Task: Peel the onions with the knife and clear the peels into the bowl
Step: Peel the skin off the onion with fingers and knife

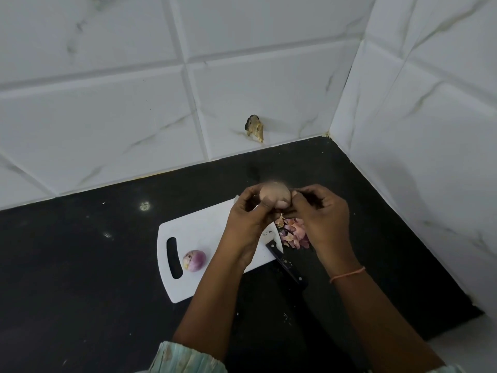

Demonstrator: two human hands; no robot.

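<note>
Both hands raised over cutting board's [204,227] far edge | left hand [248,215] cupped round unpeeled onion [274,196] | right hand [320,211] pinching its skin | peeled onion [194,260] by handle slot | knife [281,254], peels [293,235] at right edge.

Onion [274,196]: motion-blurred, partly covered by both hands. Knife [279,253]: blade mostly hidden under left hand [248,216]. Sleeve [185,359]: cropped at bottom edge.

onions, knife, peels
tan unpeeled onion [274,198] held aloft; purple peeled onion [194,260] on board; knife [279,251] flat beside peels [294,234]
</note>
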